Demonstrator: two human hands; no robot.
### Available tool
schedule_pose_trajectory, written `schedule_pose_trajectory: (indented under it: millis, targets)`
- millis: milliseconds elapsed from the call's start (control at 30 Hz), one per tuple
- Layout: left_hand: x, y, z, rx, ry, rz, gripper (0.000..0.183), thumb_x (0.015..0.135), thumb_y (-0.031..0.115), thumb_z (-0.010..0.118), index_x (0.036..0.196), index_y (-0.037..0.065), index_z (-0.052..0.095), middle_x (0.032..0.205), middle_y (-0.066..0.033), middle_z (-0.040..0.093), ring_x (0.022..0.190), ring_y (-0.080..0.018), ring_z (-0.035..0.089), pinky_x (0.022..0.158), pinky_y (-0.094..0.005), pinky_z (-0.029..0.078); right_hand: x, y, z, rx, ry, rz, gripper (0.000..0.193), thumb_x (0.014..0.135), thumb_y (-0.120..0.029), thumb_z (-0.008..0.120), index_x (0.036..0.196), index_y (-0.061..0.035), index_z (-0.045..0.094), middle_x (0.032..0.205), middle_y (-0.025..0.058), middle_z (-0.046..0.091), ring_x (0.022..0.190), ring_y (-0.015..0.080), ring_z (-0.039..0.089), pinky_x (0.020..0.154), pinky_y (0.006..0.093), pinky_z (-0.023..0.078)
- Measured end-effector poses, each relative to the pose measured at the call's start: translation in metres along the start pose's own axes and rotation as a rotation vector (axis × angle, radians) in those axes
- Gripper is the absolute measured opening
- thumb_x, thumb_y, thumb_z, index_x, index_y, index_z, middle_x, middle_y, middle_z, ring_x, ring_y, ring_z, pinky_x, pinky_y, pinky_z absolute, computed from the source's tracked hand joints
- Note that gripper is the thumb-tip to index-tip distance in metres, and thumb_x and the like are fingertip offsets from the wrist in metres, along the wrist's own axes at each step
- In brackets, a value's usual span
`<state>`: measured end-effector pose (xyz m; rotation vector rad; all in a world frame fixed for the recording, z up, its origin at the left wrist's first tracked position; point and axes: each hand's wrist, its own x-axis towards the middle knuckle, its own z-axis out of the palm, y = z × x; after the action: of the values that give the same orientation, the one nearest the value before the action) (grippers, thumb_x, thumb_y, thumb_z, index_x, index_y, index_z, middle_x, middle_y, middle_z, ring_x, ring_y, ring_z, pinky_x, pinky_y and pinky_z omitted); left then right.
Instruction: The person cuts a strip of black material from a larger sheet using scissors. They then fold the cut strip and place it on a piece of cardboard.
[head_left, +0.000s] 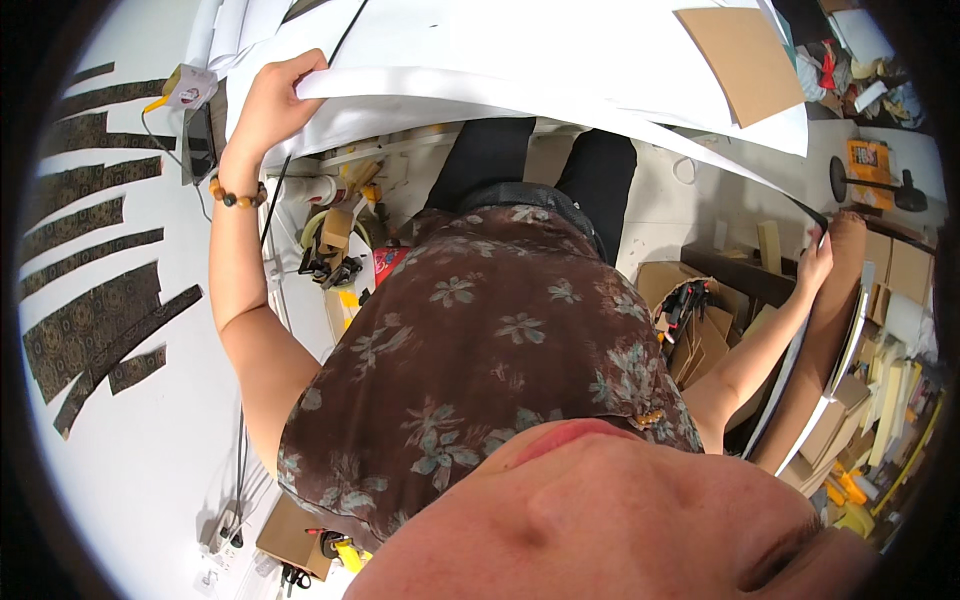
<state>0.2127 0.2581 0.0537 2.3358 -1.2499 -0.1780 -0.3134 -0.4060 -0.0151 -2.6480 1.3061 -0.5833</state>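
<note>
A long white strip (450,84), like paper or tape, stretches in a shallow curve along the near edge of the white worktable (560,45). Its left end is pinched between the thumb and fingers of my left hand (275,105), which wears a beaded bracelet (238,192) at the wrist. Far to the right, my right hand (817,262) is closed at the strip's other end. That end looks dark and narrow, and what exactly my fingers grip there is small. Beside this hand stands a long brown roll (838,310).
A brown board (742,65) lies on the table's right side. Dark patterned pieces (95,320) hang on the white wall at left, near a phone-like device (199,145). Below right is a cardboard box (700,345) with tools; stacked boxes and offcuts (880,400) line the right.
</note>
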Motion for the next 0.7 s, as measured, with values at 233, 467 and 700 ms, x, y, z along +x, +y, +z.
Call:
schedule_pose_trajectory:
  millis: [233, 467, 700]
  targets:
    - [0.019, -0.013, 0.017, -0.177, -0.148, 0.073, 0.016, 0.085, 0.011, 0.069, 0.093, 0.004, 0.058, 0.070, -0.0060, 0.052, 0.066, -0.0147, 0.043, 0.063, -0.0270, 0.040, -0.014, 0.142, 0.020, -0.404, -0.148, 0.265, 0.049, 0.095, -0.050, 0.051, 0.089, -0.0082, 0.074, 0.094, 0.0209, 0.071, 0.098, 0.0392, 0.065, 0.086, 0.0454, 0.049]
    - [0.058, 0.030, 0.044, -0.590, -0.292, -0.131, 0.031, 0.101, 0.035, 0.054, 0.083, 0.010, 0.055, 0.063, 0.0065, 0.044, 0.055, -0.0038, 0.040, 0.049, -0.0207, 0.035, -0.030, 0.052, 0.072, -0.864, -0.752, 0.132, 0.072, 0.075, -0.050, 0.077, 0.135, -0.0147, 0.057, 0.139, 0.0167, 0.054, 0.128, 0.0341, 0.051, 0.102, 0.0462, 0.045]
    - [0.137, 0.154, 0.108, -0.938, -0.427, 0.159, 0.027, 0.095, 0.023, 0.066, 0.075, 0.005, 0.066, 0.060, 0.0007, 0.061, 0.053, -0.0039, 0.055, 0.051, -0.0187, 0.045, -0.056, -0.362, 0.039, 0.842, -0.204, -0.637, 0.052, 0.084, -0.025, 0.076, 0.130, -0.0065, 0.058, 0.123, 0.0126, 0.064, 0.116, 0.0249, 0.059, 0.101, 0.0361, 0.044]
